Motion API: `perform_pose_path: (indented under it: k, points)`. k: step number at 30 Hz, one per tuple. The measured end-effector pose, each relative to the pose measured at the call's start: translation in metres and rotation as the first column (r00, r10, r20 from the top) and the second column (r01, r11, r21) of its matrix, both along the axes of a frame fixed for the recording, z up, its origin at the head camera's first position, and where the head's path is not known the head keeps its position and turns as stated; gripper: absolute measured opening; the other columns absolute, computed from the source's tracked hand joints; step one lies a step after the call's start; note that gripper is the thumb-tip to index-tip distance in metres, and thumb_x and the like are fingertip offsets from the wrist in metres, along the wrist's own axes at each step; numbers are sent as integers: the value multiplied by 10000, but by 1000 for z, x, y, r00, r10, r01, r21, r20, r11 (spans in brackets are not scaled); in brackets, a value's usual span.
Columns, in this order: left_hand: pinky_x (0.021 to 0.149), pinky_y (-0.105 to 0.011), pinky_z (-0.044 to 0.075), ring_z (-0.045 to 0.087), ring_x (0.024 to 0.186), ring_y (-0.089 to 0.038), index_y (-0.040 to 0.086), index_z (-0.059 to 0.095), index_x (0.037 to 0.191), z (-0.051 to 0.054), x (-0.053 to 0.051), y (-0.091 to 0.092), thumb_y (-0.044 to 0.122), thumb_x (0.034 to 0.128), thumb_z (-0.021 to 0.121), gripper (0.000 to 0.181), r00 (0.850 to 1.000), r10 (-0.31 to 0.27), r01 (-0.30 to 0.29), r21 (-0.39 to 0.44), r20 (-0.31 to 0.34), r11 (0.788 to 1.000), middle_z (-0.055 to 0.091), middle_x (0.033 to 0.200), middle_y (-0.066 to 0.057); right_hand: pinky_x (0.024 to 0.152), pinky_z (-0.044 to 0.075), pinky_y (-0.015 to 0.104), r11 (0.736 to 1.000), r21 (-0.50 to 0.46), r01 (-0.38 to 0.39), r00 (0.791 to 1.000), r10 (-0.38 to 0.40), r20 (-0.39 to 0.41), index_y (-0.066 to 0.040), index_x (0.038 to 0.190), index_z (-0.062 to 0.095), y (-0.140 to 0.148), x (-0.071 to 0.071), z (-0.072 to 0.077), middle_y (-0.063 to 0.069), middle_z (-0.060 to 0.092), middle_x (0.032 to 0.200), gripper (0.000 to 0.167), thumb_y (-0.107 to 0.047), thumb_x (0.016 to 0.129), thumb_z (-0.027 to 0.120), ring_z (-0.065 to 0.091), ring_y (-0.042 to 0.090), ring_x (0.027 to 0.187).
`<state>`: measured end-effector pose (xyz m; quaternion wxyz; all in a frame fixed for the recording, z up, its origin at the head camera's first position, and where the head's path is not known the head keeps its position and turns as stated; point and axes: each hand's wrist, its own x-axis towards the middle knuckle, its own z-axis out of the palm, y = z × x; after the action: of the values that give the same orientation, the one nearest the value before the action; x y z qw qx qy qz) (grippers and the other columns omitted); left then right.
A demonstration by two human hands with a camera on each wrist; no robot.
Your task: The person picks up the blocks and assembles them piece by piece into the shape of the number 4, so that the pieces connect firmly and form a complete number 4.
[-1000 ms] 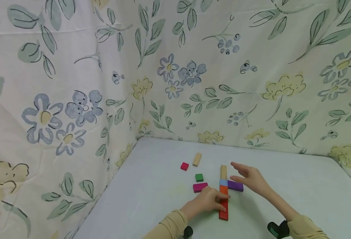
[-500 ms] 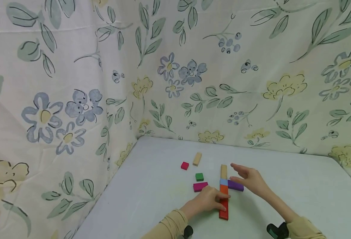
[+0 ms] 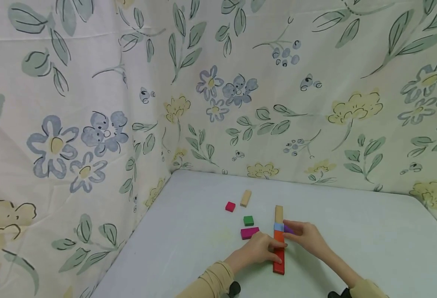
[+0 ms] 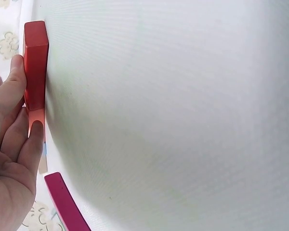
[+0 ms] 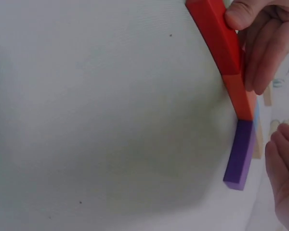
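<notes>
A row of blocks runs away from me: a red block, an orange block, a light blue block and a plain wooden block. My left hand holds the near end, its thumb on the red block and a fingertip at the orange block's side. To the row's right, a purple block meets it at an angle. Over the purple block hovers my right hand, partly hiding it in the head view. Its fingers look extended and apart from the block in the right wrist view.
Left of the row lie a magenta block, a green block, a small red-pink block and another wooden block. The white table ends at floral cloth behind and on the left.
My right hand has moved down and slightly left, from above and beyond the purple block to over it, covering most of it. My left hand and the row keep their places.
</notes>
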<state>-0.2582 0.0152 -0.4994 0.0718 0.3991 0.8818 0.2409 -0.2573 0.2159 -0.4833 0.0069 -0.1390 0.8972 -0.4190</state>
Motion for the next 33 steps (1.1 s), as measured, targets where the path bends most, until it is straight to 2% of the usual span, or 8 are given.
perform_pose_path:
  k: [7,10,16,21,25,28,33]
  points:
    - [530,-101,315,374,562,35,229,655,1224,-1,-1,1,287,811,739,426,1000,0,0,3,17,1000,603,617,111,776,563,327,998,59,21,1000,-20,-18,10,1197,639,-5,2,-9,216,653,1177,432,-184,822,727,660,333,1032]
    - [520,-109,302,352,554,25,229,652,1228,-1,-1,1,289,811,739,430,1000,-3,3,2,16,1000,593,602,103,778,562,356,995,93,26,998,-22,-52,25,1178,647,-6,3,-11,214,666,1150,419,-176,819,727,665,340,1014]
    - [518,-107,273,327,557,25,226,655,1225,-1,-1,0,298,803,747,438,1000,-14,14,1,-17,1000,609,609,95,770,559,388,985,171,39,989,-14,-145,40,1136,666,-9,5,-14,208,684,1109,392,-156,804,737,678,344,970]
    - [522,-102,256,314,549,27,231,662,1215,-2,-2,0,314,793,754,440,998,-16,16,2,-54,1000,628,618,93,750,561,393,977,201,73,985,-39,-165,15,1096,696,-12,7,-16,190,704,1063,352,-162,796,744,692,307,922]
    - [513,-104,249,307,534,24,223,665,1212,0,-1,-1,311,794,753,436,998,-24,25,6,-64,1000,640,627,90,706,565,347,967,233,102,979,-57,-194,-8,1071,714,-13,7,-18,171,718,1024,334,-170,783,754,683,210,841]
    - [513,-103,252,316,543,25,223,662,1215,1,0,-2,307,798,750,434,998,-28,28,4,-57,1000,649,642,88,663,544,282,958,260,119,975,-64,-213,-18,1059,722,-14,6,-19,155,726,999,328,-176,774,760,613,120,755]
    - [512,-108,261,331,546,24,227,651,1229,1,0,-2,302,806,743,439,999,-32,32,-1,-35,999,618,612,85,583,434,188,952,271,143,970,-81,-228,-24,1045,729,-16,7,-21,143,733,971,335,-183,755,777,466,85,645]
